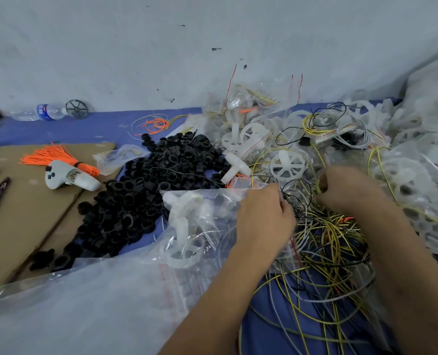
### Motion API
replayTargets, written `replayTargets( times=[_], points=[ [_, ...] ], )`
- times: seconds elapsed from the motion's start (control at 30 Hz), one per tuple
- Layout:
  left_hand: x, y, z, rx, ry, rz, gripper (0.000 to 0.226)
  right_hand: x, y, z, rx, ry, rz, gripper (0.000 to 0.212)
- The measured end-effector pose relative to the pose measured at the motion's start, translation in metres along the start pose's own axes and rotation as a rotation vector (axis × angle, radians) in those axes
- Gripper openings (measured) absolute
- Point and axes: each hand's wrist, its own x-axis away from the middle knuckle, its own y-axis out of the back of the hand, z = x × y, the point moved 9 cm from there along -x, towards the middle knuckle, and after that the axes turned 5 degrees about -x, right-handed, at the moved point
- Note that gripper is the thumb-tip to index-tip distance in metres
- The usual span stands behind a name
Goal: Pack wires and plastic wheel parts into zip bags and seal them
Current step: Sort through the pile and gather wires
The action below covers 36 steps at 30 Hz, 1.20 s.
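Left hand [264,213] pinches zip bag [200,221]; right hand [346,190] grips wires [328,239].

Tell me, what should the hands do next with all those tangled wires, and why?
Probably lift a few wires free and slide them into the zip bag. The left hand pinches the bag's edge right beside the wire tangle, and the right hand already reaches into it. The bag holds white wheel parts; no wires show clearly inside it.
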Motion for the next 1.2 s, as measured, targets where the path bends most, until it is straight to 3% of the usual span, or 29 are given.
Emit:
replayTargets(
  times=[0.07, 0.23, 0.33, 0.47, 0.67, 0.83, 1.0, 1.1, 1.2],
  points=[
    [0.001, -0.002, 0.001, -0.023, -0.001, 0.013, 0.021, 0.0, -0.001, -0.001, -0.014, -0.004, 0.007, 0.039],
    [0.0, -0.005, 0.012, -0.089, 0.028, 0.034, 0.016, 0.002, -0.003, 0.004, -0.008, 0.035, 0.088, 0.016],
    [-0.003, -0.003, 0.02, -0.123, 0.055, 0.053, 0.015, 0.005, -0.002, 0.005, -0.073, 0.046, 0.105, 0.02],
    [-0.008, 0.006, 0.037, -0.173, 0.122, 0.052, 0.015, 0.006, 0.013, 0.005, -0.221, 0.066, 0.032, 0.006],
    [-0.012, 0.023, 0.059, -0.184, 0.214, -0.002, 0.014, 0.012, 0.035, 0.01, -0.579, 0.19, -0.011, 0.004],
    [-0.014, 0.045, 0.053, 0.082, 0.211, -0.209, 0.022, 0.019, 0.075, 0.014, -0.826, 0.298, -0.228, 0.023],
    [-0.012, 0.07, 0.028, 0.265, 0.068, -0.41, 0.014, 0.025, 0.064, 0.026, -0.863, 0.348, -0.049, 0.033],
    [-0.012, 0.071, 0.02, 0.31, 0.015, -0.415, 0.011, 0.025, 0.059, 0.03, -0.926, 0.312, 0.014, 0.055],
    [-0.013, 0.066, 0.012, 0.28, -0.06, -0.344, 0.018, 0.027, 0.059, 0.032, -0.893, 0.318, 0.031, 0.055]
  ],
)
